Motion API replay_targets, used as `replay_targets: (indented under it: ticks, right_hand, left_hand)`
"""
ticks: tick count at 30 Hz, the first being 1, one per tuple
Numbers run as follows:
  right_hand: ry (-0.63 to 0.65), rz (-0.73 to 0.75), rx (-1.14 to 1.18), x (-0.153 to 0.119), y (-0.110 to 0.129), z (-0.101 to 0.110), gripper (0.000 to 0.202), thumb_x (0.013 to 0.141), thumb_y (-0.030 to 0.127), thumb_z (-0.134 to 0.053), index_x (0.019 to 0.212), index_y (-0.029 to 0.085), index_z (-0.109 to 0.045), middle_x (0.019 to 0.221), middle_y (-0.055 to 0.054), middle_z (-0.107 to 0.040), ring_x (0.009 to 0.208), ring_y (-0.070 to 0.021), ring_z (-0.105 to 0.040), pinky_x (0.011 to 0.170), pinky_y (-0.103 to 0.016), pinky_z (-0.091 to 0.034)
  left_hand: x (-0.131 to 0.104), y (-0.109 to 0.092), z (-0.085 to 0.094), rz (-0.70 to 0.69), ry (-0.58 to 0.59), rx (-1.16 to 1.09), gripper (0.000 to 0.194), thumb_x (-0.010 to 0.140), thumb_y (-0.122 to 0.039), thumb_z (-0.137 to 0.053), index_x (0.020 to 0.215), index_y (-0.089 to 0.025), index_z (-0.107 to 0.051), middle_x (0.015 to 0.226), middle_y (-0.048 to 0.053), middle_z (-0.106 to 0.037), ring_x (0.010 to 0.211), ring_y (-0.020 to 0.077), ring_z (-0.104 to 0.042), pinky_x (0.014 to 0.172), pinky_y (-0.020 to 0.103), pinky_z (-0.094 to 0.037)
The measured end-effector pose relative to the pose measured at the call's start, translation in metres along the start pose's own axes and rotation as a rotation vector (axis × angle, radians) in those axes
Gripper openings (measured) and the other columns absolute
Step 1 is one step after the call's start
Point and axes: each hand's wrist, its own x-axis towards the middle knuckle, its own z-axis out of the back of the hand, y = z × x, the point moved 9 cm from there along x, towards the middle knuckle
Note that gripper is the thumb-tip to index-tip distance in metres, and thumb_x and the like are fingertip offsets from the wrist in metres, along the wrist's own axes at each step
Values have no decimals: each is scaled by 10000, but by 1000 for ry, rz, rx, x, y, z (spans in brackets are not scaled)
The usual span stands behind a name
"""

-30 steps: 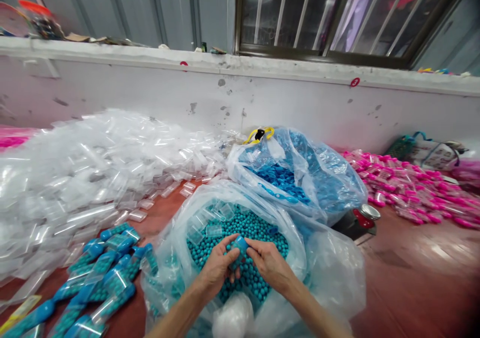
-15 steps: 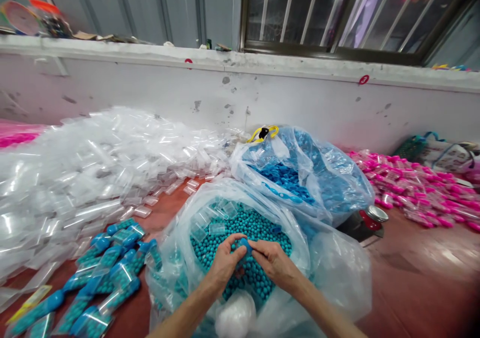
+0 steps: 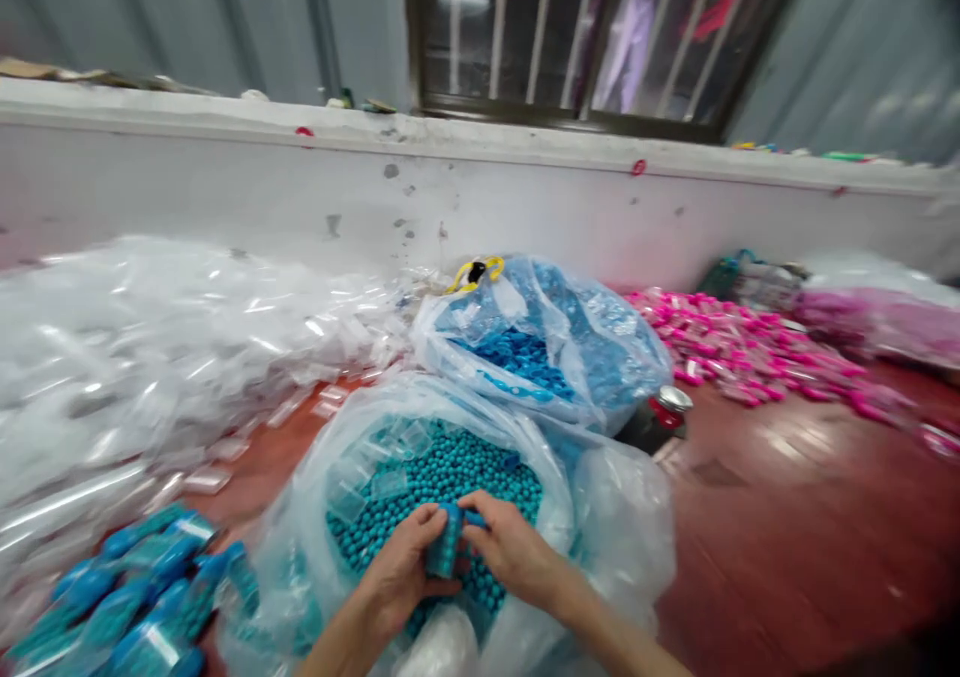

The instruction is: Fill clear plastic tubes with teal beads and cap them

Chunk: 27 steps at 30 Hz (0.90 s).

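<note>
My left hand [image 3: 405, 562] is closed around a small clear plastic container [image 3: 441, 557] with teal beads inside and blue at its top. Between the thumb and fingers of my right hand [image 3: 514, 552] is a small blue plastic piece [image 3: 474, 519], right against the container's top; blur hides whether the two are joined. Both hands are over an open plastic bag [image 3: 300, 487] full of round teal beads [image 3: 461, 462]. Several empty clear containers [image 3: 390, 484] lie on the beads inside it.
Filled blue-capped containers [image 3: 161, 557] lie at lower left, below a large heap of clear containers [image 3: 172, 327]. Behind the bead bag stands a bag of blue pieces [image 3: 517, 357]. A red silver-lidded jar [image 3: 670, 407] and a pink pile [image 3: 750, 347] are to the right.
The view has swung to the right. The container in my left hand has turned and now shows its bead-filled side, while my right fingers stay at its blue top.
</note>
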Motion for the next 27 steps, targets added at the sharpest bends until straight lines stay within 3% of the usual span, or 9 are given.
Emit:
replay_targets:
  ticks: [2, 5, 8, 10, 13, 16, 20, 24, 27]
  right_hand:
    - [24, 60, -158, -6, 12, 1, 277, 784, 151, -435, 1050, 172, -511, 919, -54, -590, 855, -162, -556, 751, -260, -428]
    - [151, 34, -174, -6, 9, 2, 232, 773, 154, -474, 994, 169, -546, 735, -9, -584, 778, -156, -573, 716, -252, -437]
    - [310, -72, 178, 0, -7, -1, 187, 782, 233, -518, 958, 184, -554, 529, 64, -507, 521, -108, -554, 555, -215, -454]
    - [356, -138, 440, 7, -14, -3, 325, 747, 263, -572, 1052, 198, -478, 544, 78, -533, 441, -100, -538, 479, -220, -461]
    - [297, -181, 611, 19, -19, -3, 494, 666, 279, -657, 1074, 204, -389, 562, 91, -538, 395, -93, -518, 392, -202, -439]
    - [226, -177, 622, 27, -22, -8, 505, 618, 321, -703, 1006, 197, -404, 526, 108, -493, 349, -70, -458, 335, -163, -384]
    - [78, -206, 656, 29, -26, -12, 431, 705, 315, -618, 1056, 182, -406, 538, 94, -476, 373, -77, -448, 370, -195, -415]
    - [-110, -105, 280, 17, -9, 1, 385, 816, 328, -448, 1166, 168, -425, 804, -32, -593, 674, -168, -592, 619, -308, -491]
    - [17, 10, 75, 6, 11, -10, 681, 771, 453, -503, 1320, 110, -288, 1259, -177, -437, 1159, -289, -409, 912, -402, -367]
  left_hand:
    - [-1, -6, 5, -56, 3, 57, 387, 622, -448, -671, 831, -195, -466, 621, -26, -601, 577, 137, -575, 552, 248, -432]
    - [5, -16, 13, -125, 26, 165, 461, 555, -427, -735, 858, -193, -478, 598, -34, -604, 541, 123, -564, 549, 230, -426]
    - [12, -23, 13, -166, 81, 249, 485, 538, -437, -743, 867, -201, -476, 568, -33, -599, 496, 125, -548, 478, 214, -411]
    - [14, -28, 12, -191, 85, 277, 465, 563, -453, -721, 871, -209, -471, 521, -46, -569, 411, 103, -488, 390, 194, -368]
    - [11, -34, 10, -208, 18, 305, 503, 543, -470, -723, 900, -216, -477, 476, -66, -526, 332, 74, -392, 309, 179, -309]
    - [6, -36, 5, -208, -24, 332, 561, 530, -457, -733, 967, -209, -484, 492, -59, -527, 346, 81, -399, 308, 187, -325]
    - [1, -38, 4, -249, -77, 328, 608, 534, -463, -724, 1021, -218, -456, 521, -59, -522, 390, 106, -440, 327, 210, -375]
    - [1, -46, 7, -338, -152, 405, 645, 566, -506, -687, 1092, -226, -439, 482, -87, -483, 327, 75, -367, 290, 178, -306]
    - [1, -49, 5, -384, -173, 403, 617, 558, -478, -702, 1076, -201, -513, 508, -67, -528, 398, 92, -456, 362, 178, -358]
